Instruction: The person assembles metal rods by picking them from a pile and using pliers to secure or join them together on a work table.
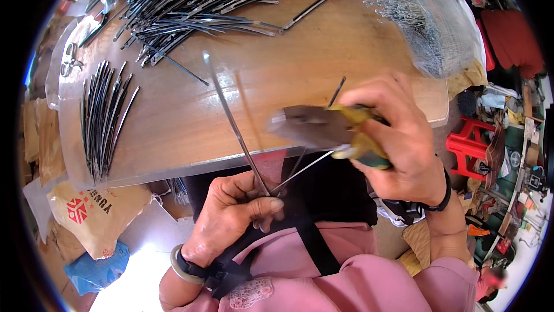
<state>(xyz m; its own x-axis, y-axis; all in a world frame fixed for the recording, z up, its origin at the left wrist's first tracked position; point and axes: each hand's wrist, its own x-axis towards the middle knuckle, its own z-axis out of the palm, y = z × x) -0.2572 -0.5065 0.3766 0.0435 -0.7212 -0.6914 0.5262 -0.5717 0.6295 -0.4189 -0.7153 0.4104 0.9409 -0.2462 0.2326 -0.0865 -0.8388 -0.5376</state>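
Note:
Low in front of the table, my left hand (234, 205) is closed, pinching a long thin dark strip (228, 113) between thumb and fingers. That strip slants up and to the left over the tabletop. From the same thumb a thin bright strip or wire (306, 169) runs rightward under the tool. My right hand (398, 139) grips pliers (317, 127) with yellow and dark handles; their grey jaws point left and are blurred by motion. Whether the jaws hold anything I cannot tell. Behind the pliers shows the end of another dark strip (338, 90).
The wooden table (369, 52) carries a big pile of dark strips (202, 0), a smaller bunch (104, 121) at left and scissors (71, 61). A clear bag of thin metal pieces (433, 29) lies at far right. Beside the table stands a red stool (470, 144).

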